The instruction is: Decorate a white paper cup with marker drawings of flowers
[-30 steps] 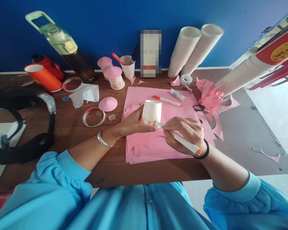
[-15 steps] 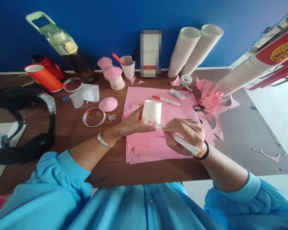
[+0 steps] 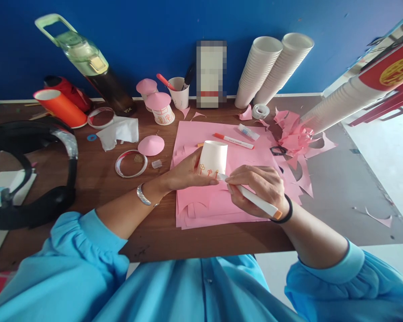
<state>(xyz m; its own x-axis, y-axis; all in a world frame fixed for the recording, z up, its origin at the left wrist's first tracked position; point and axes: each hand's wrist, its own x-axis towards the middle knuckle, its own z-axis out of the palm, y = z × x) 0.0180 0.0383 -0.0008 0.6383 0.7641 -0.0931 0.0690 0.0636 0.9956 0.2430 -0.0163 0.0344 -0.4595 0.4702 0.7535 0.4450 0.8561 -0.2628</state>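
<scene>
My left hand [image 3: 188,172] grips a white paper cup [image 3: 214,156] from its left side, above a stack of pink paper [image 3: 201,205]. Small orange and red flowers are drawn along the lower part of the cup. Closed around a white marker with an orange end [image 3: 260,201], my right hand [image 3: 258,188] holds the marker's tip at the cup's lower right, by the drawn flowers. A red-capped marker [image 3: 233,141] and a small glue tube [image 3: 248,133] lie on the pink paper behind the cup.
Left of the paper are a pink cone [image 3: 151,146], a tape roll [image 3: 131,164] and a white cloth [image 3: 118,132]. Behind stand cone-topped cups [image 3: 163,115], a pen cup [image 3: 179,96], a bottle [image 3: 110,89] and stacked cups [image 3: 258,71]. Pink scraps [image 3: 295,138] lie right; a black headset [image 3: 72,156] lies left.
The cup in my left hand has shifted very slightly to the right. My right hand, with the marker, has moved a few pixels left.
</scene>
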